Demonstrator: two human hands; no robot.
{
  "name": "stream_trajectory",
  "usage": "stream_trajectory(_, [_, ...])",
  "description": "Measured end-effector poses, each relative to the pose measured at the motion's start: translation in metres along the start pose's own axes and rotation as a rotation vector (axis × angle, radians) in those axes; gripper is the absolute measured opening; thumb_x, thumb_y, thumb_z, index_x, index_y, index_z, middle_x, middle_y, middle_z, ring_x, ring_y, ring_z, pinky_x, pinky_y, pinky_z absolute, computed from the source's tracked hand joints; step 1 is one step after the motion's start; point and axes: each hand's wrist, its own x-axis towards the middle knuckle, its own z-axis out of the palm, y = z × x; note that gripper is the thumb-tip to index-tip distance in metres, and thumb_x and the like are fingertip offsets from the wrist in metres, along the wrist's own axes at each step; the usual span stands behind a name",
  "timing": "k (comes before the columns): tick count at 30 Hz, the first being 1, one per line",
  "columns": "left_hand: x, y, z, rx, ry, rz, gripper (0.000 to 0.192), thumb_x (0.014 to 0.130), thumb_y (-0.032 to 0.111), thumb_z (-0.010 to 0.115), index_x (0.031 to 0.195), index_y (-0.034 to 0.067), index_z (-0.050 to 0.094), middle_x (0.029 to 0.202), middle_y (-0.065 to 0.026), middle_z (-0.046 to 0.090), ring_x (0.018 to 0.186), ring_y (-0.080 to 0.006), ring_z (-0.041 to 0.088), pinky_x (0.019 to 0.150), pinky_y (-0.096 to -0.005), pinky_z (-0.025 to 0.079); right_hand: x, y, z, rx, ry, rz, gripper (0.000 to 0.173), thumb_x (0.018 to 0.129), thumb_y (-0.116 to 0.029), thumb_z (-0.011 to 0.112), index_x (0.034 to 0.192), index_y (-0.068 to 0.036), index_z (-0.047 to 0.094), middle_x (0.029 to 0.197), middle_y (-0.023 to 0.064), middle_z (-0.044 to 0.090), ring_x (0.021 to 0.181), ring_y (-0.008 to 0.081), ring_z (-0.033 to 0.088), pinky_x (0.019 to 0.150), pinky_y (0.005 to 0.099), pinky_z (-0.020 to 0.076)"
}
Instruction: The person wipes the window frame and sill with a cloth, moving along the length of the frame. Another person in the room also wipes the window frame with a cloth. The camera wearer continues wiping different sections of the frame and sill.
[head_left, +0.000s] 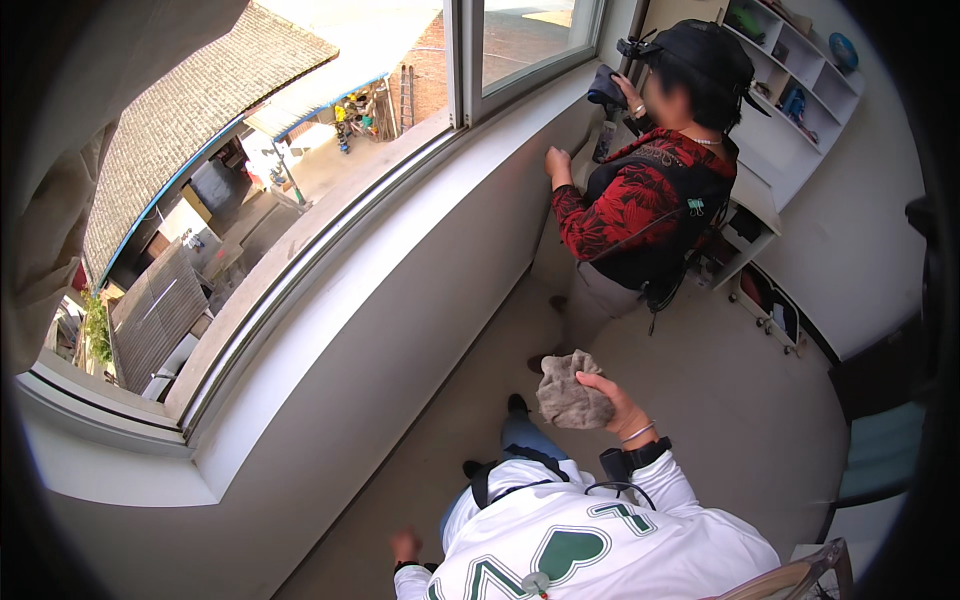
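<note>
My right hand (624, 411) is raised in front of my body, gripping a crumpled grey cloth (571, 394). The thumb lies across the cloth's near side, and the bunched fabric hides most of the fingers. Below the cloth are my legs and dark shoes on the pale floor (697, 405). Low on the other side, near the wall under the window, hangs my left hand (406, 544). It is small and blurred, so the pose of its fingers is unclear.
A sliding window (454, 67) is open above a white sill (337, 292). Ahead, a co-worker (637, 195) holds a dark cloth (604, 86) by the sill. Beyond stand a white shelf unit (806, 82) and a wheeled cart (765, 311). A curtain (56, 225) hangs at left.
</note>
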Motion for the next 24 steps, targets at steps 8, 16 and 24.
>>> stream_trajectory(8, [0.043, 0.015, -0.015, -1.140, -0.158, -0.957, 0.025, 0.092, 0.022, 0.058, 0.099, 0.000, 0.065, 0.064, -0.0090, 0.062, 0.055, -0.0198, 0.059, 0.052, -0.0342, 0.045, -0.006, -0.011, 0.015, 0.188, -0.019, 0.158, 0.030, 0.096, -0.021, 0.061, 0.120, -0.003, 0.065, 0.114, 0.0085, 0.069, 0.105, 0.0200, 0.067, 0.091, 0.0308, 0.0548])
stream_trajectory(16, [0.059, 0.024, -0.032, -1.093, -0.125, -0.911, 0.025, 0.092, 0.022, 0.058, 0.100, -0.001, 0.065, 0.067, -0.0096, 0.065, 0.057, -0.0189, 0.060, 0.056, -0.0337, 0.046, 0.000, -0.007, 0.018, 0.176, -0.023, 0.179, 0.031, 0.095, -0.024, 0.062, 0.119, -0.004, 0.065, 0.114, 0.0071, 0.068, 0.105, 0.0191, 0.066, 0.092, 0.0298, 0.0535])
stream_trajectory(24, [0.033, 0.029, -0.036, -1.094, -0.152, -0.952, 0.027, 0.092, 0.020, 0.058, 0.105, -0.001, 0.065, 0.069, -0.0108, 0.067, 0.057, -0.0190, 0.061, 0.055, -0.0334, 0.046, 0.007, -0.013, 0.031, 0.155, -0.074, 0.237, 0.032, 0.095, -0.024, 0.062, 0.120, -0.005, 0.064, 0.114, 0.0065, 0.068, 0.105, 0.0183, 0.066, 0.092, 0.0295, 0.0531])
